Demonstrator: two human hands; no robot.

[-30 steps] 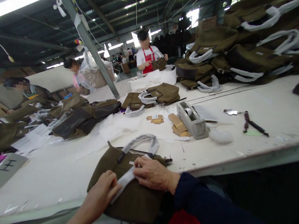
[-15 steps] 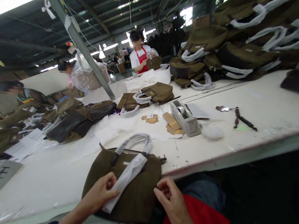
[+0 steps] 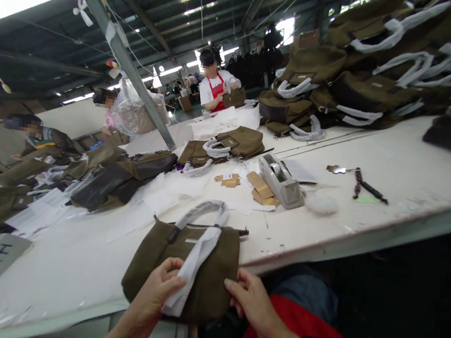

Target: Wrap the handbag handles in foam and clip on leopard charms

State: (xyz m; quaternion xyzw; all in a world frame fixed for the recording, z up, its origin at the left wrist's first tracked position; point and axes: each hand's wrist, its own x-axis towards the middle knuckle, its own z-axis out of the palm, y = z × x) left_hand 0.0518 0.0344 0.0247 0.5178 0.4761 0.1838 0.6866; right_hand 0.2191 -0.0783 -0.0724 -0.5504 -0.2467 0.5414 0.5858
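An olive-brown handbag (image 3: 215, 271) lies at the table's front edge, its lower part reaching past it. One handle (image 3: 202, 206), wrapped in white, arches up above the bag's top. A white wrapped strip (image 3: 196, 262) hangs slantwise across the front. My left hand (image 3: 154, 295) pinches the lower part of this strip between thumb and fingers. On the bag's right side edge, my right hand (image 3: 251, 300) has its thumb and fingertips closed. The bag's back is hidden.
A tape dispenser (image 3: 281, 183) stands beyond the bag, beside brown tags (image 3: 263, 188). Right of it lies a dark key strap (image 3: 361, 186). Bags are piled at the back right (image 3: 312, 62) and along the left (image 3: 120, 180). Co-workers are across the table, one in a red apron (image 3: 217, 89).
My right hand, apart from the bag's side before, has moved left and now grips its edge. My left hand keeps hold of the white strip, and the bag has shifted slightly left and up.
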